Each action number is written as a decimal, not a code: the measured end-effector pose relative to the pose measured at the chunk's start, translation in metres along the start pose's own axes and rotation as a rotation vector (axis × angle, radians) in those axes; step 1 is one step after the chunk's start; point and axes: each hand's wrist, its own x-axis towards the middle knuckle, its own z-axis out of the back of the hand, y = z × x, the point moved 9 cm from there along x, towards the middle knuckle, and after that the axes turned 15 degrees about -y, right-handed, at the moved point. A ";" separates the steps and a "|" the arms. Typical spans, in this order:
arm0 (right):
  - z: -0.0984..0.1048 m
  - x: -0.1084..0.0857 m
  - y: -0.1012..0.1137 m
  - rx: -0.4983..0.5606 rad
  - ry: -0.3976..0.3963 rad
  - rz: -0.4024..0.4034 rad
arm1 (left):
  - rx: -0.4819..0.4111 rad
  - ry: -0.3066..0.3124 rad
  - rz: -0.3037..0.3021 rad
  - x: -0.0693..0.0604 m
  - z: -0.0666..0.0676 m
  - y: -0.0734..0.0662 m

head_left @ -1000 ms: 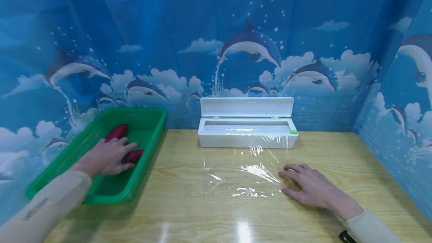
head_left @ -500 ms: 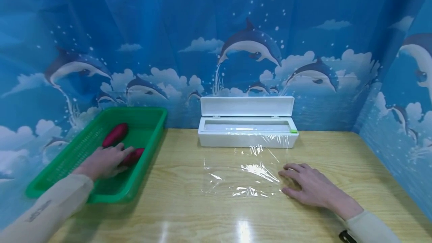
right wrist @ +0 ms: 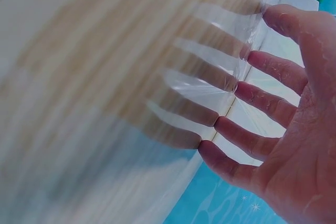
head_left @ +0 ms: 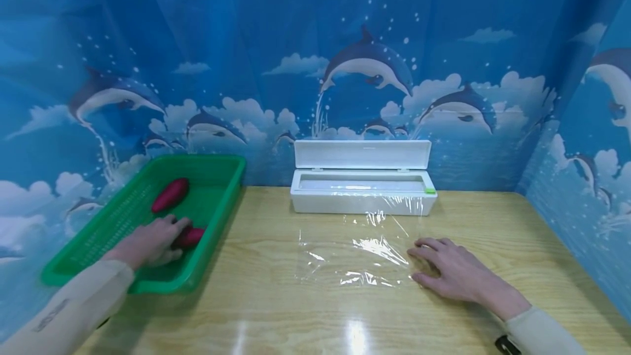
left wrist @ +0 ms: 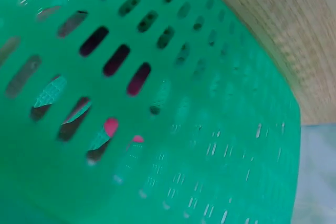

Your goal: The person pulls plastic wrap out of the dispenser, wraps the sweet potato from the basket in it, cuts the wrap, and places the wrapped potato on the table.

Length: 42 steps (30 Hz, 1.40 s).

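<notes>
Currently the left grip (head_left: 150, 241) is curled around 1 red tuber (head_left: 191, 238) inside a green basket (head_left: 223, 216); a 2nd tuber (head_left: 170, 195) lies just beyond that grip. The right grip (head_left: 453, 272), fingers apart, touches clear film (head_left: 377, 250) on the tabletop (head_left: 281, 322), an open-lidded white box (head_left: 315, 205) beyond it, leftward.

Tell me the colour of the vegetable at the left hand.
The vegetable is deep purplish red; it shows best in the head view.
</notes>
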 end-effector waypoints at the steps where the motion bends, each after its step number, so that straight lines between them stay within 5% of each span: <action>1: 0.000 0.000 0.000 0.000 0.000 -0.001 | -0.009 -0.008 -0.006 0.000 0.000 0.000; 10: 0.000 0.000 0.000 0.000 0.009 -0.011 | -0.013 -0.082 -0.008 -0.001 0.009 -0.001; 27: 0.000 0.000 0.000 0.011 0.015 -0.018 | 0.134 -0.277 0.045 -0.001 0.062 -0.013; 34: 0.001 -0.001 0.000 0.023 0.015 -0.024 | 0.084 -0.354 0.094 0.003 0.080 -0.023; 42: 0.001 0.000 0.000 0.027 0.006 -0.033 | -0.017 -0.498 0.066 0.008 0.097 -0.040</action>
